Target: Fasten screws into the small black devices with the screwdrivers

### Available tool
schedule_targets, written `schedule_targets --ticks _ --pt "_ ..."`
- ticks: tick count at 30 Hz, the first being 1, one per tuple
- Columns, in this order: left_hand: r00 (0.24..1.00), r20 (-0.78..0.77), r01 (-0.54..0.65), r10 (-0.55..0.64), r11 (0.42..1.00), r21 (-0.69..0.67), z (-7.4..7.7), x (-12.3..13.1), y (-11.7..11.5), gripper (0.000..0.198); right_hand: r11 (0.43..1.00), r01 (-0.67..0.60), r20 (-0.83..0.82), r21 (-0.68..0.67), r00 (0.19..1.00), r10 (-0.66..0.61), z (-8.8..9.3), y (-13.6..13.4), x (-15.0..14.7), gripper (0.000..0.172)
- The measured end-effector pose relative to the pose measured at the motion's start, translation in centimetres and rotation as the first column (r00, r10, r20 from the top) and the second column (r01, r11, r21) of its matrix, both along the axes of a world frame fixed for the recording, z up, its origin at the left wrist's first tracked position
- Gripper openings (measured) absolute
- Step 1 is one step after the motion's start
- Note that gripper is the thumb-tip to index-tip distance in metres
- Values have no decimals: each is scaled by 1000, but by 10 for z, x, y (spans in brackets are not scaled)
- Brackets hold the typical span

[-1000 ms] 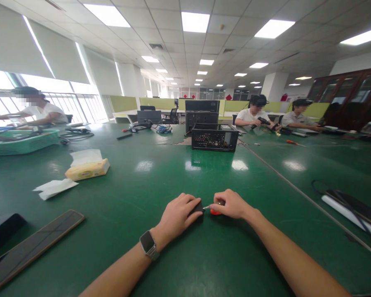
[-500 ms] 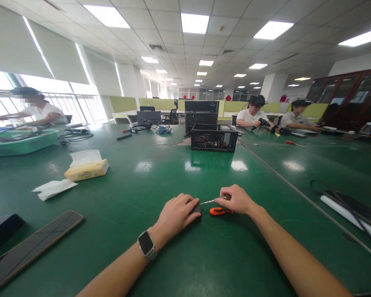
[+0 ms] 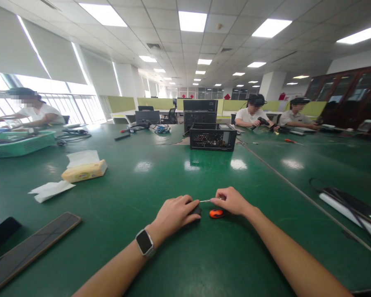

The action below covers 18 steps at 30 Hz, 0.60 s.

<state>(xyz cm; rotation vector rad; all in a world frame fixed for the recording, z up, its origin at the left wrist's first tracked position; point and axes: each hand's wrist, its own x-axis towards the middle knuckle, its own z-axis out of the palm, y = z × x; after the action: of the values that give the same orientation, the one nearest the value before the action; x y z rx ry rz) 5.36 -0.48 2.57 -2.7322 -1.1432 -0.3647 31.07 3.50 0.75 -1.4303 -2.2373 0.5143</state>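
My left hand, with a watch on its wrist, lies curled over a small black object on the green table and holds it down. My right hand pinches a thin metal shaft, whose tip points at the black object. An orange and black handle lies on the table just under my right hand, between the two hands.
A dark tablet and a black phone lie at the near left. A tissue pack and loose tissue sit further left. A black computer case stands mid-table. A cable and white bar lie at right. Other people sit far off.
My right hand lifted off the orange handle with the metal shaft in its fingers. The handle now lies loose on the table and has turned end-on. My left hand stayed on the black object.
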Motion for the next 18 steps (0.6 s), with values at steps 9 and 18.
schedule_targets --ticks 9,18 --pt "999 -39 -35 35 999 -15 -2 5 -3 42 1000 9 27 -9 1000 -8 -5 2 -3 41" --pt "870 185 -490 458 845 212 53 -118 -16 48 999 40 16 -22 999 -40 -4 3 1 39"
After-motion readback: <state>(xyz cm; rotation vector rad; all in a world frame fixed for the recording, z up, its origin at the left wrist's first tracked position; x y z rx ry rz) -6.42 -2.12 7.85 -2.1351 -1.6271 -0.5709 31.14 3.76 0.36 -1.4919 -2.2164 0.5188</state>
